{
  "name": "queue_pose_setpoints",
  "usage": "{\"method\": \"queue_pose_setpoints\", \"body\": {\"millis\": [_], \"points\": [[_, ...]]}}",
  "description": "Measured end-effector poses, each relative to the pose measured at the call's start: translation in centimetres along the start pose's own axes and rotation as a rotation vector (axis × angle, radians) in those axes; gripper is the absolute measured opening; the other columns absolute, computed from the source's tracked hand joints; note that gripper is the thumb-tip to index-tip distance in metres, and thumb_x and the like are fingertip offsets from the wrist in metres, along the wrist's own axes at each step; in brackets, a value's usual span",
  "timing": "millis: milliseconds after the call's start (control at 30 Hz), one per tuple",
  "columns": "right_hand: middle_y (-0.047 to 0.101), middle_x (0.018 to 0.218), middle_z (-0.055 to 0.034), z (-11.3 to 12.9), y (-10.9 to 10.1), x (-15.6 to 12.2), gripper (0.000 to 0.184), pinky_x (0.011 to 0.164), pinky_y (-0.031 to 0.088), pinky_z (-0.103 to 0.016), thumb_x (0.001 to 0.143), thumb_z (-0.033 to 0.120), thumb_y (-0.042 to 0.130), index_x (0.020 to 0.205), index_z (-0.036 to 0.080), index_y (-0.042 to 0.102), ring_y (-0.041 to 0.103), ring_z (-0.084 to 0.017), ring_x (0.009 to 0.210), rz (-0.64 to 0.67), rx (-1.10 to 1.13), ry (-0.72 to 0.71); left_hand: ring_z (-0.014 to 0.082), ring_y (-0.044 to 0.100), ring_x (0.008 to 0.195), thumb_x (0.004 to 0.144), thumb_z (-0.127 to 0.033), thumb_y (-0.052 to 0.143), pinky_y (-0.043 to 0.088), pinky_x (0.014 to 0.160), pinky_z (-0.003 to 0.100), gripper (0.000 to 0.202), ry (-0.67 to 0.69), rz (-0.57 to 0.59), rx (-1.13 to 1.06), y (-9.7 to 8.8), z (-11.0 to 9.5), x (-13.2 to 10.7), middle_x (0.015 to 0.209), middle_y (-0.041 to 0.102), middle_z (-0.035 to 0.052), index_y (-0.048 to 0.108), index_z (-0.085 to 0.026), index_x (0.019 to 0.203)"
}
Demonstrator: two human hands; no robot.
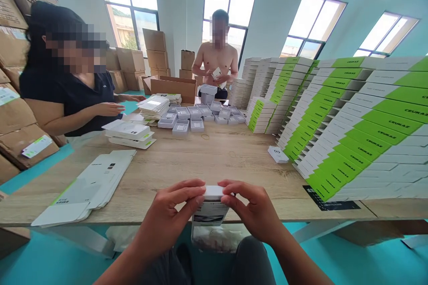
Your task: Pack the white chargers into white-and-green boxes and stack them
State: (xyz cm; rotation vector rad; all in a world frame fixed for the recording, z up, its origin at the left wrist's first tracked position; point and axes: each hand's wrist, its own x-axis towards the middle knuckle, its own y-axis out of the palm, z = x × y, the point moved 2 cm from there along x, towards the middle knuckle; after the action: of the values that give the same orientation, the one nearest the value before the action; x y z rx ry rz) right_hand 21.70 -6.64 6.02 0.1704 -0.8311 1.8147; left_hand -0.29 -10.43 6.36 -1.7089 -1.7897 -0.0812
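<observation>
I hold a small white box (211, 205) upright in front of me, just below the near edge of the wooden table (207, 160). My left hand (170, 216) pinches its top left corner with fingers closed. My right hand (256, 209) grips the top right corner the same way. The box's front face carries dark print, and its lower part is hidden behind my fingers. A clear bag of white items (214, 238) hangs under the box between my knees.
Leaning rows of white-and-green boxes (351, 138) fill the table's right side. Flat white cartons (90, 182) lie at the left, open grey trays (200, 118) at the middle back. One small white box (277, 154) lies alone. Two people work across the table; cardboard cartons (16, 116) stack at left.
</observation>
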Motion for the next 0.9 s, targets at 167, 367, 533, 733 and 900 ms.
{"method": "queue_pose_setpoints", "body": {"millis": [167,367,533,733,900], "points": [[0.074,0.123,-0.008,-0.9,-0.5,-0.4,0.018,0.093,0.059,-0.031,0.093,0.02,0.07,0.109,0.026,0.072,0.072,-0.019,0.11,0.026,-0.085,-0.245,0.0181,0.076,0.102,0.093,-0.02,0.067,0.061,0.087,0.023,0.022,0.118,0.009,0.07,-0.4,0.8,-0.3,0.115,0.078,0.0022,0.079,-0.03,0.108],[0.072,0.126,-0.0124,-0.9,-0.7,-0.3,0.024,0.093,0.059,-0.033,0.093,0.014,0.067,0.115,0.024,0.068,0.07,-0.02,0.112,0.088,-0.227,-0.435,0.0197,0.071,0.111,0.093,-0.01,0.066,0.059,0.091,0.027,0.036,0.465,0.069,0.146,-0.6,3.0,-0.6,0.127,0.073,0.0089,0.071,-0.028,0.124],[0.072,0.126,-0.0101,-0.7,-0.3,-0.7,0.019,0.092,0.058,-0.034,0.095,0.014,0.063,0.109,0.026,0.068,0.07,-0.02,0.111,0.07,-0.186,-0.346,0.0237,0.071,0.115,0.092,-0.024,0.07,0.061,0.092,0.035,0.051,0.139,0.033,0.015,2.3,5.6,-3.2,0.134,0.068,0.0114,0.051,-0.027,0.139],[0.074,0.114,-0.0088,0.9,-4.2,0.0,0.04,0.086,0.059,-0.038,0.076,0.051,0.082,0.104,0.027,0.068,0.072,-0.027,0.098,-0.017,-0.202,0.092,0.0219,0.073,0.101,0.095,-0.03,0.064,0.058,0.091,0.031,0.039,0.371,0.007,0.353,3.7,2.6,-0.2,0.117,0.075,0.0057,0.057,-0.027,0.134],[0.074,0.101,-0.0035,-1.0,-6.1,3.9,0.054,0.079,0.056,-0.035,0.07,0.038,0.085,0.119,0.028,0.064,0.07,-0.025,0.09,0.074,-0.411,0.245,0.0238,0.062,0.12,0.097,-0.007,0.047,0.024,0.122,0.051,0.041,0.854,-0.015,0.597,5.4,2.6,7.9,0.123,0.072,0.0051,0.064,-0.026,0.129]]}}
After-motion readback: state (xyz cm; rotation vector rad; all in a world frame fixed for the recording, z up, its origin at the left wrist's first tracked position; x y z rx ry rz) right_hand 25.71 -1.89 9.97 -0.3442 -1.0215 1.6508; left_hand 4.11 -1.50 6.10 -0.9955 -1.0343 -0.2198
